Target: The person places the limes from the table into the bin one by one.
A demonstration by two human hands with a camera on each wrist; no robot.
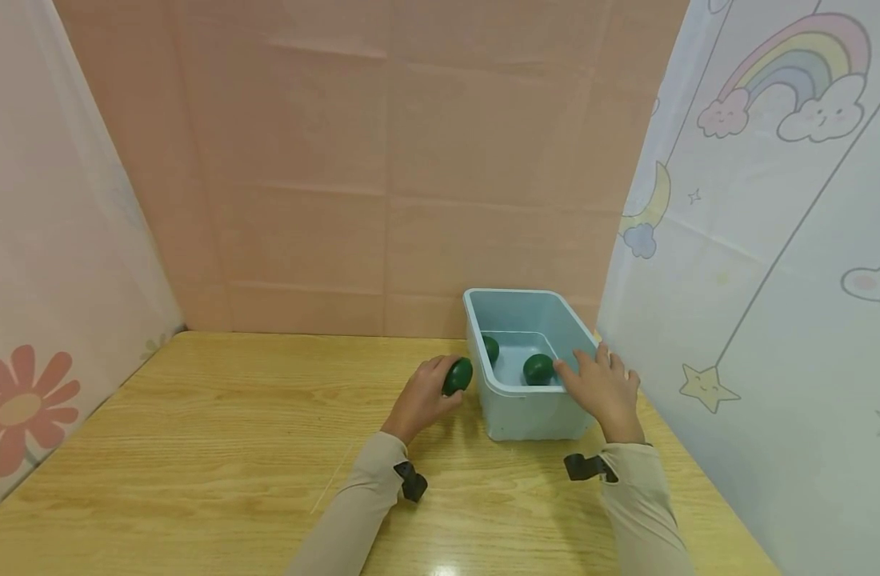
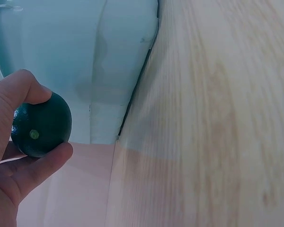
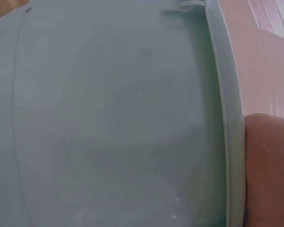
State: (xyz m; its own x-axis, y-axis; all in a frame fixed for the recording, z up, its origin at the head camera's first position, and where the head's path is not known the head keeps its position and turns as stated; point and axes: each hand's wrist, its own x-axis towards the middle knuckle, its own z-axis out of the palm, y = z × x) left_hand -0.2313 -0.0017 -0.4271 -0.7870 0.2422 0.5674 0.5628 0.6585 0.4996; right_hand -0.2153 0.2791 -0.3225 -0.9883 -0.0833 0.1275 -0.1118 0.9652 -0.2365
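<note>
My left hand [image 1: 422,400] grips a round dark green fruit [image 1: 458,376] just beside the pale blue plastic tub [image 1: 530,420] on the wooden counter [image 1: 195,448]. My right hand [image 1: 604,388] rests on the tub's right rim, fingers relaxed. Two more green fruits [image 1: 538,369] lie inside.

Light wood-grain table [image 1: 195,448]. Pink backdrop [image 1: 382,160] behind. Flower-print sheet [image 1: 30,400] at left, rainbow-and-cloud sheet [image 1: 771,240] at right. Even, soft light.

Inside the pale blue bin [image 1: 515,404], one green fruit [image 1: 491,348] sits half hidden behind the left wall. The right wrist view shows only bin wall and a cropped sliver of right hand [image 3: 270,165]; its fingers can't be read there.
</note>
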